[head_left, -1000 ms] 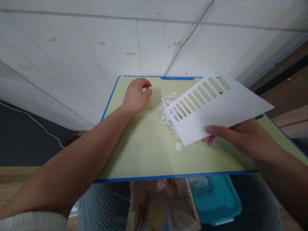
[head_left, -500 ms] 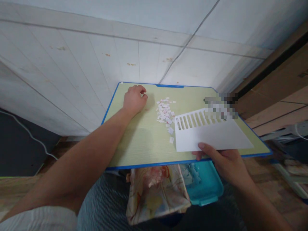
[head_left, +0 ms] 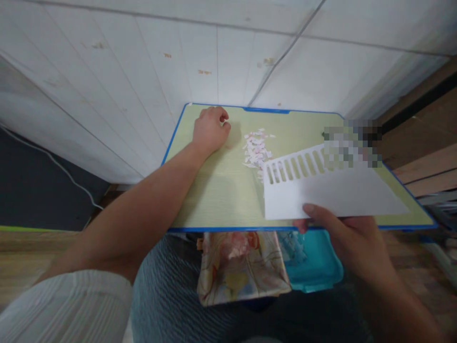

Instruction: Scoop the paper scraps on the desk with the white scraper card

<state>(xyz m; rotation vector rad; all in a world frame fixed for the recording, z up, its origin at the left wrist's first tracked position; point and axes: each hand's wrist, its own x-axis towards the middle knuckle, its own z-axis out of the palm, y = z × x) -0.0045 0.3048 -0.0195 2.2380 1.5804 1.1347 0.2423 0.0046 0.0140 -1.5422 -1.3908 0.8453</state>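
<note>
White paper sheet [head_left: 321,193] with a row of cut slots lies low over the pale green, blue-edged table [head_left: 214,190], pinched at its near edge by the right hand [head_left: 342,238], fingers closed on it. Left hand [head_left: 210,131], fingers curled shut, rests beside small paper scraps [head_left: 255,147].

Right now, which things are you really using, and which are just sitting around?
Being used:
white sheet with cut slots, pinched at its near edge by the right hand
pile of paper scraps on the small table
left hand, curled and resting on the table beside the scraps

Just sitting around:
teal box under the table
patterned cloth
</note>
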